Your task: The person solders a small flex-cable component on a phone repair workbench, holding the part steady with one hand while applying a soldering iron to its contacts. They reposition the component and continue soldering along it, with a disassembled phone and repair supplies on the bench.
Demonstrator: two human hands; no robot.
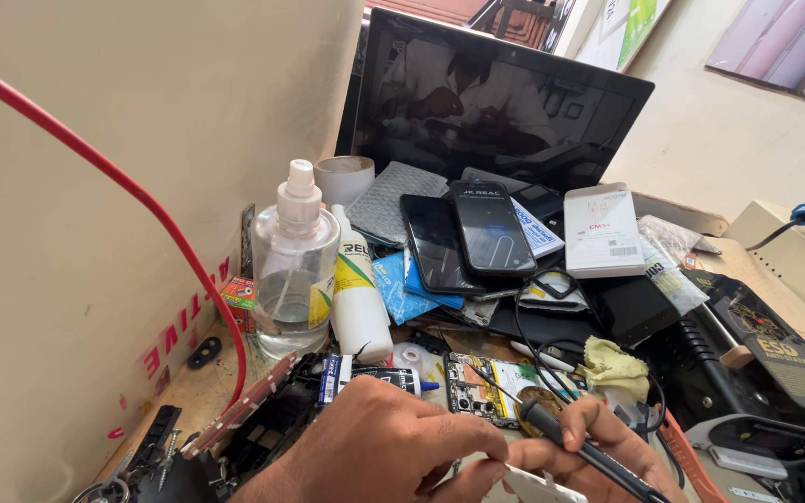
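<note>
Clear spray btl (293, 265), white btl (358, 303), two phones (466, 237), dark monitor (505, 93).

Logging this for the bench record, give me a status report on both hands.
Left hand pinching a small white piece. Right hand gripping a black pen-like tool, tip toward the opened phone board. Black cable and yellow cloth crowd close.

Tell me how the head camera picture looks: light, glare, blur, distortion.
Head view: even daylight with soft shadows; the dark monitor mirrors a person and the room; the clear spray bottle shows small highlights; the left hand and right hand at the bottom edge are cropped and slightly soft; the wide lens bends the wall and red cable.
</note>
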